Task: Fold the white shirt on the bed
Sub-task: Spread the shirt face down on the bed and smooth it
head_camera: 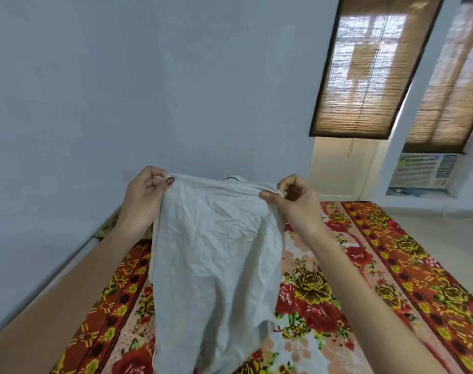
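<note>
The white shirt (216, 255) hangs in the air in front of me, wrinkled, its lower part draping down over the bed (391, 279). My left hand (143, 195) pinches its top left corner. My right hand (294, 198) pinches its top right corner. The top edge is stretched between both hands, with a dark bit of the collar showing at the middle. The shirt's bottom hem runs out of view at the lower edge.
The bed carries a red and yellow floral sheet. A brown wooden bed frame edge (41, 314) runs along the pale wall on the left. Windows with bamboo blinds (373, 68) and an air conditioner (424, 170) stand at the right.
</note>
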